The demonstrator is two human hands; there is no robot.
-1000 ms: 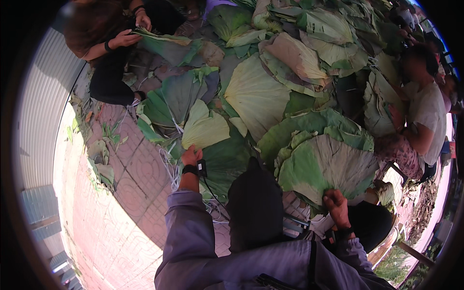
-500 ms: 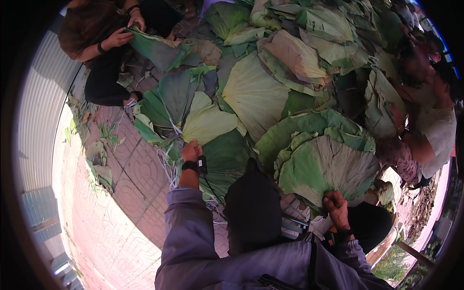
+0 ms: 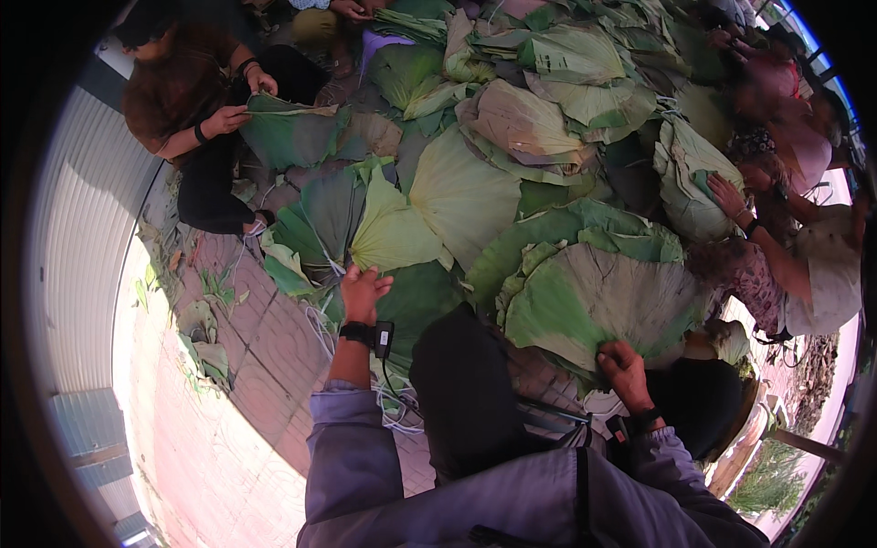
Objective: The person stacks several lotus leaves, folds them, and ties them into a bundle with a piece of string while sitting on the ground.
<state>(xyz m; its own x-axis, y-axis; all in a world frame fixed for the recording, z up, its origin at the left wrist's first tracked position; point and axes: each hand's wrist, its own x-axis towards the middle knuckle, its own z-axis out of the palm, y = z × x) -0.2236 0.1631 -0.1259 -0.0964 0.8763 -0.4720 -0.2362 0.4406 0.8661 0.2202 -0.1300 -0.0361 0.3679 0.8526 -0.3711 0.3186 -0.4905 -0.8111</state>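
Note:
My left hand (image 3: 363, 294) is at the pointed base of a yellow-green lotus leaf (image 3: 397, 230), its fingertips closed on that base as far as I can see. The leaf fans out away from me over darker green leaves (image 3: 420, 294). To the right, my right hand (image 3: 625, 376) grips the near edge of a stack of large lotus leaves (image 3: 598, 301). The top leaf there is green on its left and brownish grey on its right. My right fingers are curled, and their tips are partly hidden against the stack.
More lotus leaves (image 3: 566, 55) lie piled beyond. White string (image 3: 397, 416) lies by my left forearm on the paving (image 3: 265, 338). At far left a seated person (image 3: 187, 100) holds a leaf; at right another's hand (image 3: 731, 201) rests on a leaf bundle (image 3: 690, 173). A corrugated wall (image 3: 78, 265) stands left.
The view has shifted slightly. Fingers of my left hand look more spread, still by the leaf's base. My right hand stays at the stack's edge. The person at right now lays a hand on the bundle.

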